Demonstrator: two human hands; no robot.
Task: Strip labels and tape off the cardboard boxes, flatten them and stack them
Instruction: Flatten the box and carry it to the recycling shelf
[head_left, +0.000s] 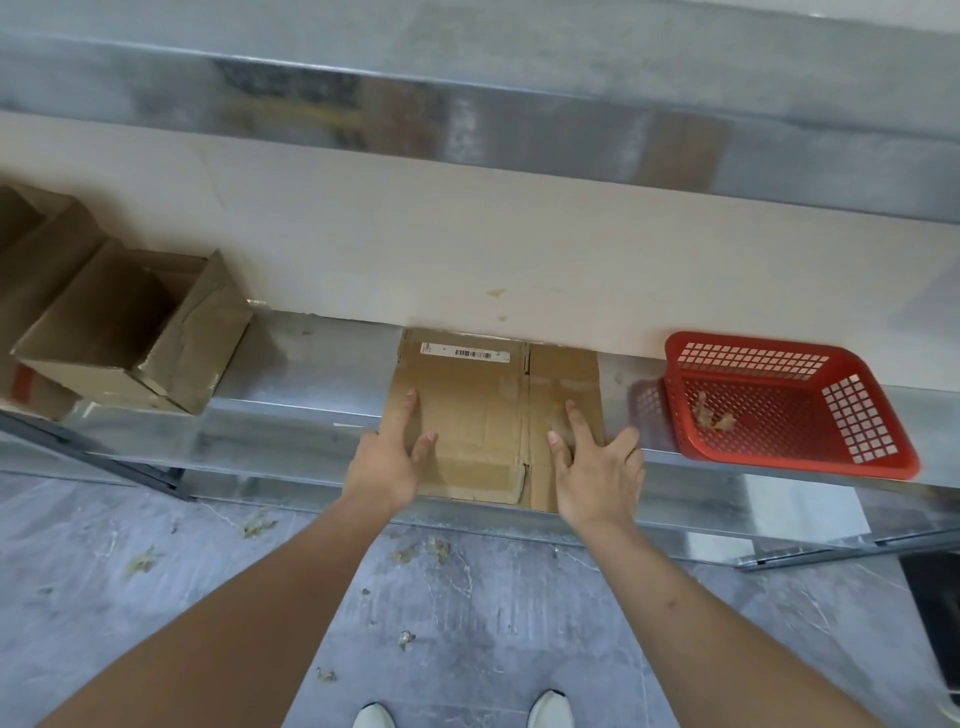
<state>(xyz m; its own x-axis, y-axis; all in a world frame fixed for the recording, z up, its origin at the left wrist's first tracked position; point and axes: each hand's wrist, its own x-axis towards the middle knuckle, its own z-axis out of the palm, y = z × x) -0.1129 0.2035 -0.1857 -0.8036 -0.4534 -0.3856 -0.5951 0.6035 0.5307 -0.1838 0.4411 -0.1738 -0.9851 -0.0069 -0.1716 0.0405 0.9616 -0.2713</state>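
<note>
1. At the far left, open boxes (111, 332) stand on the metal shelf (311, 415), not yet flattened; these look like your remaining work.
2. Your left hand (392, 462) lies on the near left part of the flattened box (493, 415), fingers straight and spread, pressing down and gripping nothing.
3. The flattened box lies in the middle of the shelf, its far edge against the wall and its near edge just over the shelf lip. You appear to be at the flatten-and-place step.
4. A white barcode label (465, 353) is on its far edge. By my judgement the next move is to pinch a corner of that label and peel it, with one palm holding the card down.
5. Your right hand (597, 462) presses the near right part, fingers straight and spread, holding nothing.
6. The red basket (779, 400) sits to the right, apart from the box, with scraps (711, 415) inside; peelings likely go there. Nothing blocks your reach. More scraps litter the floor (467, 597) near your shoes (550, 709).
</note>
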